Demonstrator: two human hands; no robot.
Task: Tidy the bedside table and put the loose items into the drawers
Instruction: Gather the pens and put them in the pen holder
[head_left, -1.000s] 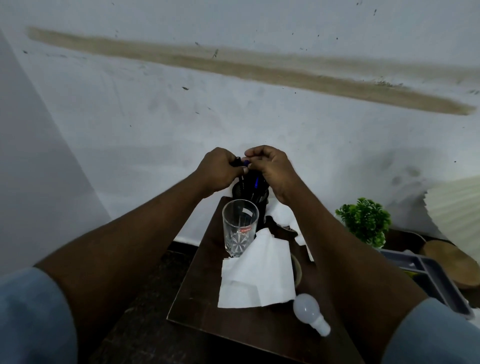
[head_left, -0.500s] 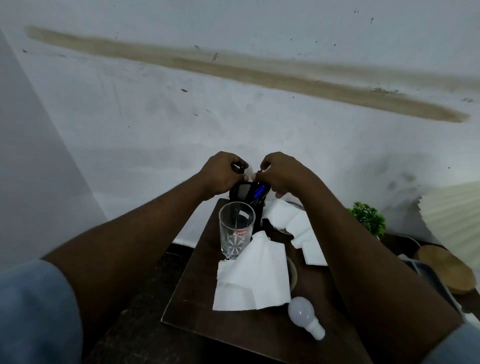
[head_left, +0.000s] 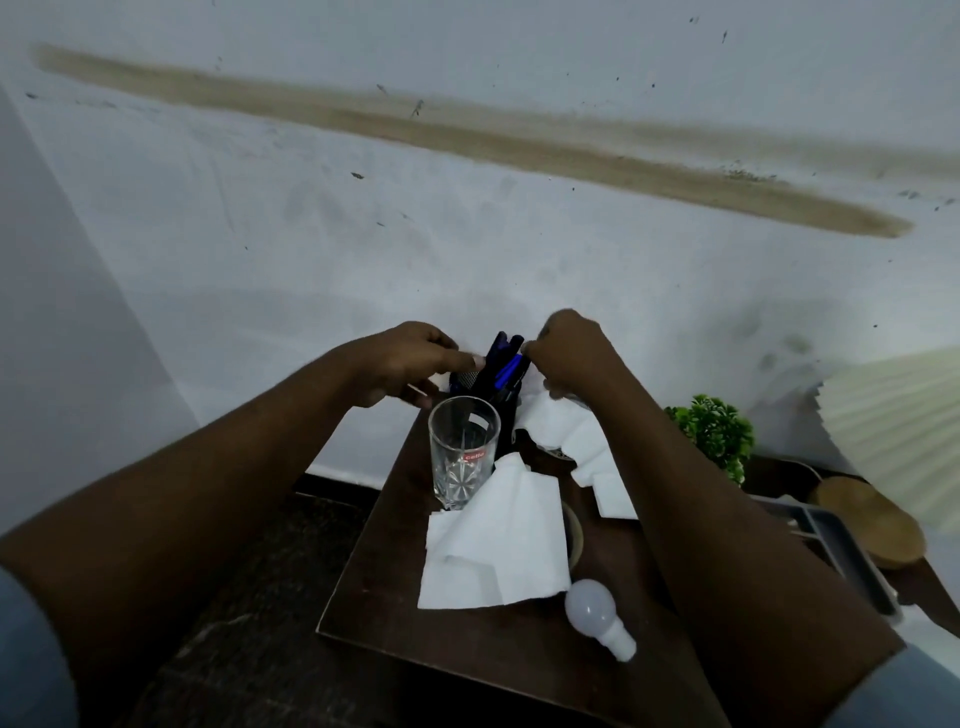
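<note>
A black mesh pen holder (head_left: 470, 378) with several blue and dark pens (head_left: 506, 358) stands at the back of the dark wooden bedside table (head_left: 467, 639). My left hand (head_left: 415, 358) reaches in from the left, its index finger stretched out to the holder's rim. My right hand (head_left: 569, 345) comes from the right with curled fingers, its fingertips pinching the pen tops. In front of the holder stand a clear drinking glass (head_left: 462, 452), a white tissue (head_left: 493, 545), more crumpled tissue (head_left: 587, 447) and a white light bulb (head_left: 597, 616).
A small green plant (head_left: 717, 434) stands to the right, beside a grey tray (head_left: 852, 551), a round wooden lid (head_left: 872, 519) and a pleated white lampshade (head_left: 893, 415). The wall is right behind the table. Dark floor lies to its left.
My hands, pressed together over the pens a second ago, have drawn apart to either side of the holder, and the pen tops now show between them.
</note>
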